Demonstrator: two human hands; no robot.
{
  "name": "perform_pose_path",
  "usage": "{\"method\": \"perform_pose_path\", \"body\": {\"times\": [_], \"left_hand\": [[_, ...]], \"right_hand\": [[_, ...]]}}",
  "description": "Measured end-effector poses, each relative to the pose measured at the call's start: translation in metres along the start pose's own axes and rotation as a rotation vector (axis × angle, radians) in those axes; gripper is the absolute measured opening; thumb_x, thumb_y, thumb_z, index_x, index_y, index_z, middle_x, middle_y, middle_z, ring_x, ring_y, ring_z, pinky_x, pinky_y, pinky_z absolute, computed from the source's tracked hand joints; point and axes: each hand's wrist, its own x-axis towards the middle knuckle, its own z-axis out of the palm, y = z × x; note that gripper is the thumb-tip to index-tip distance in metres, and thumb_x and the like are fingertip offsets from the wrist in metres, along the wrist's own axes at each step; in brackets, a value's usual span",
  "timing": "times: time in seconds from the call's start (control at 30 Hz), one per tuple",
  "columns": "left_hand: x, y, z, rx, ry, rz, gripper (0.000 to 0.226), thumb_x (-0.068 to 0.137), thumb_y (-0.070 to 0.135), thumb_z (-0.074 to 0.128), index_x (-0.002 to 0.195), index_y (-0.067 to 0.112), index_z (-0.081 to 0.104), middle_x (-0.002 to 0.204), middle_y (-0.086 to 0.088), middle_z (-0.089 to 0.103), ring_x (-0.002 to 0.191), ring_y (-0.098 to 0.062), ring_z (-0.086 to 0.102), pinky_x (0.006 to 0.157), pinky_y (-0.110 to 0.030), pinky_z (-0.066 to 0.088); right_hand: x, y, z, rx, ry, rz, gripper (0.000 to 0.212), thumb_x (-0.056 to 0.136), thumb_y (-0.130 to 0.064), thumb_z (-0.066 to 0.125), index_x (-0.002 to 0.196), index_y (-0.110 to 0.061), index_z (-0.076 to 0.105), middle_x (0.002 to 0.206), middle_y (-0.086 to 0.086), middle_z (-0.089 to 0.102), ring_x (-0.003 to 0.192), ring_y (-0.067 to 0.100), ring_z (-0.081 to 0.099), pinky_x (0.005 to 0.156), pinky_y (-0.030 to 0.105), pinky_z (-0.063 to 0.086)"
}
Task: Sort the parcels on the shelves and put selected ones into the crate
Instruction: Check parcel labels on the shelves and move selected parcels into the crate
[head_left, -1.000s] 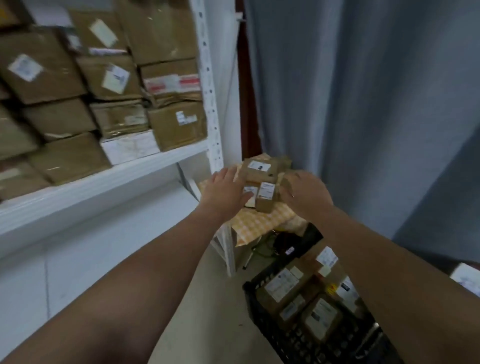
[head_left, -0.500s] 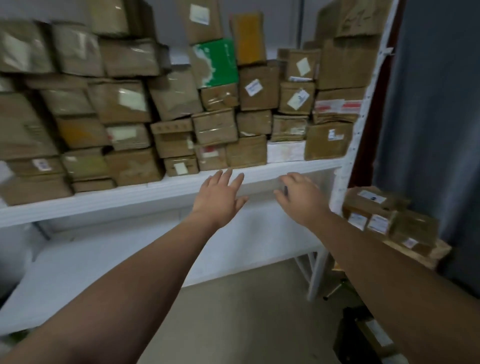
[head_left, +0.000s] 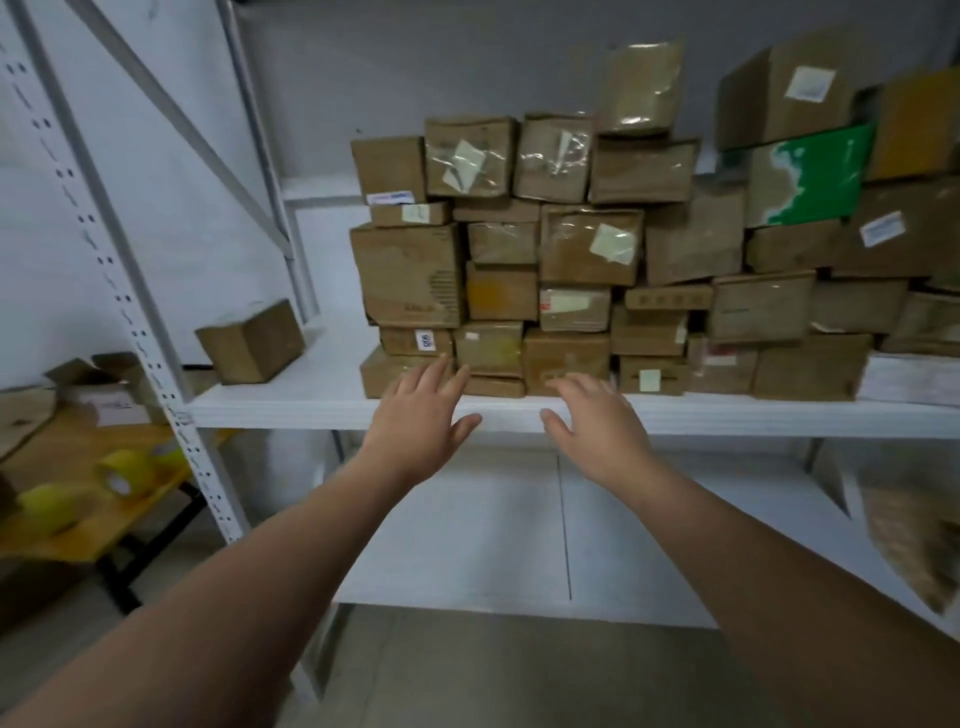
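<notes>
On the white metal shelf (head_left: 291, 408), the stacked brown cardboard parcels (head_left: 587, 244) fill the middle and right, their bottom row set just back from the front edge. A bare stretch of board lies between the stack and a lone brown cardboard box (head_left: 249, 343) near the left upright. Both arms reach straight forward, palms down. The left hand (head_left: 421, 423) and right hand (head_left: 597, 423) are at the shelf's front edge, near each other, fingers straight and spread, gripping nothing. Their fingertips overlap the lowest parcels, but I cannot tell whether they touch. Yellow tape rolls (head_left: 127, 467) lie on a wooden surface (head_left: 78, 535) at far left.
</notes>
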Motion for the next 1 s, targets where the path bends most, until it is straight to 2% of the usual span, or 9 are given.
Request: {"method": "perform_pose_path", "body": {"times": [0.13, 0.37, 0.53, 0.6, 0.73, 0.83, 0.9, 1.0], "left_hand": [[0.021, -0.045, -0.021, 0.005, 0.101, -0.025, 0.063, 0.098, 0.049, 0.038, 0.152, 0.024, 0.018, 0.159, -0.008, 0.017, 0.145, -0.028, 0.017, 0.116, -0.038, 0.018], [0.095, -0.097, -0.059, -0.017, 0.29, -0.039, 0.066, 0.096, 0.049, 0.043, 0.152, 0.024, 0.018, 0.159, -0.006, 0.016, 0.144, -0.026, 0.021, 0.114, -0.038, 0.023], [0.163, -0.134, -0.08, -0.08, 0.387, -0.06, 0.067, 0.094, 0.047, 0.049, 0.151, 0.024, 0.021, 0.159, -0.007, 0.013, 0.142, -0.028, 0.026, 0.111, -0.041, 0.031], [0.187, -0.149, -0.086, -0.063, 0.422, -0.041, 0.072, 0.092, 0.044, 0.056, 0.151, 0.023, 0.021, 0.16, -0.007, 0.008, 0.141, -0.029, 0.027, 0.111, -0.042, 0.031], [0.229, -0.181, -0.094, 0.147, 0.43, 0.05, 0.083, 0.088, 0.036, 0.065, 0.153, 0.023, 0.014, 0.16, -0.01, 0.003, 0.144, -0.033, 0.019, 0.114, -0.042, 0.026], [0.253, -0.205, -0.097, 0.206, 0.409, 0.105, 0.09, 0.087, 0.042, 0.064, 0.154, 0.021, 0.007, 0.161, -0.009, 0.005, 0.145, -0.031, 0.015, 0.116, -0.041, 0.02], [0.267, -0.219, -0.094, 0.138, 0.403, 0.112, 0.088, 0.088, 0.048, 0.059, 0.153, 0.021, 0.007, 0.16, -0.008, 0.008, 0.146, -0.029, 0.014, 0.116, -0.042, 0.019], [0.286, -0.232, -0.087, -0.22, 0.389, 0.115, 0.069, 0.095, 0.047, 0.046, 0.152, 0.026, 0.015, 0.159, -0.006, 0.015, 0.143, -0.028, 0.022, 0.113, -0.042, 0.025]], "right_hand": [[0.045, -0.037, -0.005, 0.024, 0.036, -0.085, 0.046, 0.099, -0.035, 0.043, 0.143, -0.02, 0.041, 0.15, 0.001, 0.038, 0.137, 0.021, 0.032, 0.11, 0.039, 0.03], [0.133, -0.073, -0.034, 0.03, 0.19, -0.211, 0.046, 0.099, -0.033, 0.044, 0.143, -0.022, 0.04, 0.151, -0.001, 0.034, 0.14, 0.018, 0.026, 0.114, 0.037, 0.023], [0.193, -0.084, -0.055, -0.07, 0.413, -0.29, 0.043, 0.095, -0.032, 0.05, 0.137, -0.022, 0.048, 0.139, 0.0, 0.044, 0.131, 0.019, 0.035, 0.112, 0.039, 0.023], [0.217, -0.089, -0.063, -0.099, 0.461, -0.308, 0.043, 0.095, -0.031, 0.052, 0.136, -0.021, 0.05, 0.143, 0.004, 0.041, 0.135, 0.023, 0.031, 0.115, 0.043, 0.018], [0.261, -0.104, -0.076, -0.174, 0.534, -0.349, 0.046, 0.093, -0.031, 0.053, 0.138, -0.02, 0.049, 0.149, 0.008, 0.037, 0.141, 0.027, 0.026, 0.117, 0.046, 0.007], [0.289, -0.117, -0.08, -0.25, 0.507, -0.352, 0.052, 0.096, -0.034, 0.047, 0.145, -0.021, 0.038, 0.153, 0.004, 0.031, 0.145, 0.023, 0.017, 0.118, 0.044, -0.002], [0.304, -0.127, -0.078, -0.307, 0.493, -0.326, 0.055, 0.097, -0.037, 0.044, 0.148, -0.022, 0.03, 0.156, 0.001, 0.027, 0.147, 0.02, 0.013, 0.118, 0.045, -0.006], [0.321, -0.14, -0.07, -0.337, 0.503, -0.281, 0.057, 0.097, -0.04, 0.043, 0.149, -0.022, 0.028, 0.155, -0.002, 0.028, 0.147, 0.018, 0.013, 0.118, 0.046, -0.007]]}}
